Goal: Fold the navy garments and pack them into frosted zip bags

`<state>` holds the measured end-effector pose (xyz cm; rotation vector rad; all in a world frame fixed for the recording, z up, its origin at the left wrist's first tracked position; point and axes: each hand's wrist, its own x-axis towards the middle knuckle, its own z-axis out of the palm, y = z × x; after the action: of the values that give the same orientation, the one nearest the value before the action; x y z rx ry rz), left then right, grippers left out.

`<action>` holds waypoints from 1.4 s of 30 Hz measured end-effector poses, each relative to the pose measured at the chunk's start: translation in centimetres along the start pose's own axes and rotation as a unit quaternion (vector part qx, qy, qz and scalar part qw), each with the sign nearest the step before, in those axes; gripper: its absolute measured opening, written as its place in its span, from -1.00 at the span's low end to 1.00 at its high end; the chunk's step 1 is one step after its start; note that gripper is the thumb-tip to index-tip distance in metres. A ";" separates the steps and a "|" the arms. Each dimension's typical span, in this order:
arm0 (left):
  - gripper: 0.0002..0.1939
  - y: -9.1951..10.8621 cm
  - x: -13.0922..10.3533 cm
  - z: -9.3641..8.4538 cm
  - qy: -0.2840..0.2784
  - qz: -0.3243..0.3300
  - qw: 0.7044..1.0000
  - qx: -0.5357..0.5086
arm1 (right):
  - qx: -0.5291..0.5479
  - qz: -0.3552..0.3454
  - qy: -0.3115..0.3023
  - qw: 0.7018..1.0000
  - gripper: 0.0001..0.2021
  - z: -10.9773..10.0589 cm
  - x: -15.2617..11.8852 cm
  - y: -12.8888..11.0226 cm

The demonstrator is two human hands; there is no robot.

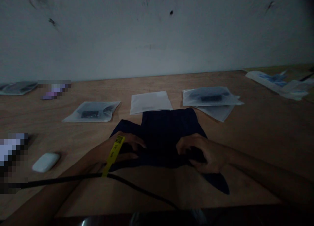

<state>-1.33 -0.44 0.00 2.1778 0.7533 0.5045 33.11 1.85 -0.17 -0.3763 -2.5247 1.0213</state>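
Observation:
A dark navy cloth (166, 131) lies spread on the wooden table, one pointed part sticking out at the lower right. On its left side rests my left hand (127, 146), fingers apart and pointing inward. My right hand (196, 150) is on the right side of the cloth, fingers curved with a gap between thumb and forefinger; whether it pinches the fabric is too dark to tell. Just behind the cloth is a flat white packet (150, 101), touching its far edge. A black cable with a yellow label (114, 155) passes in front of my left hand.
Frosted bags with dark contents lie at the left (93, 112) and right (206, 95). A white case (45, 162) sits near my left forearm. Crumpled plastic (282, 83) is at the far right. A wall (152, 39) rises behind the wooden table (265, 137).

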 end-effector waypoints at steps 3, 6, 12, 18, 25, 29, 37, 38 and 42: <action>-0.80 0.4 0.3 -0.5 -0.030 -0.005 0.999 -0.029 | 0.031 0.024 0.003 0.999 -0.72 -0.5 0.1 0.0; -0.67 1.0 0.7 -0.8 -0.086 0.045 0.995 -0.026 | 0.109 -0.002 -0.041 0.993 -0.77 -0.9 0.5 0.3; -0.70 1.3 0.5 -0.4 -0.077 0.023 0.995 0.054 | 0.144 -0.021 -0.061 0.987 -0.81 -0.9 0.8 0.6; -0.77 0.7 0.0 -1.7 -0.112 -0.009 0.990 -0.085 | 0.138 0.039 -0.104 0.984 -0.61 -1.1 0.1 0.5; -0.62 -0.3 -1.1 -2.6 -0.174 -0.008 0.967 -0.186 | 0.308 0.108 -0.165 0.931 -0.65 -1.2 -0.4 0.5; -0.66 -1.4 -1.8 -3.6 -0.060 -0.094 0.976 -0.187 | 0.352 0.142 -0.025 0.925 -0.80 -2.1 -0.2 1.0; -0.50 -2.0 -0.5 -3.6 0.292 -0.208 0.928 -0.096 | 0.359 0.240 0.360 0.827 -0.62 -3.0 0.2 2.1; -0.49 -2.2 -0.4 -3.5 0.305 -0.216 0.923 -0.088 | 0.326 0.256 0.375 0.829 -0.63 -2.9 0.2 2.4; -0.51 -3.5 -0.5 -3.4 0.329 -0.240 0.913 -0.010 | 0.183 0.281 0.443 0.831 -0.60 -2.5 -0.1 4.2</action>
<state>-4.83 2.90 -0.64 1.6926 1.5819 0.9862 34.80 6.28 -1.52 -1.1951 -1.3588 1.1280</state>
